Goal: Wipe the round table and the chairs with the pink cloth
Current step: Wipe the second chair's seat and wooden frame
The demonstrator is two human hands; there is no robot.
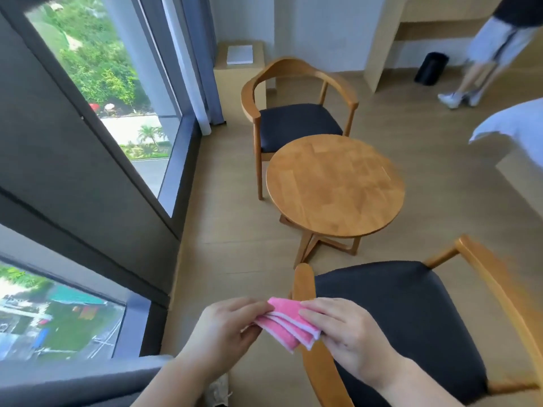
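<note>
At lower right, the near chair (405, 318) runs off the frame's edge, its back out of sight. The person (496, 51) at upper right is blurred and cut at the waist. The bed (517, 127) leaves the right edge.

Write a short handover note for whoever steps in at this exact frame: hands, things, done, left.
Left hand and right hand both pinch the folded pink cloth, held in the air above the near chair armrest.
Round table stands between the near chair and the far chair.
Done: cloth in hand; it touches no surface yet.
Left: wipe the table and both chairs.
</note>
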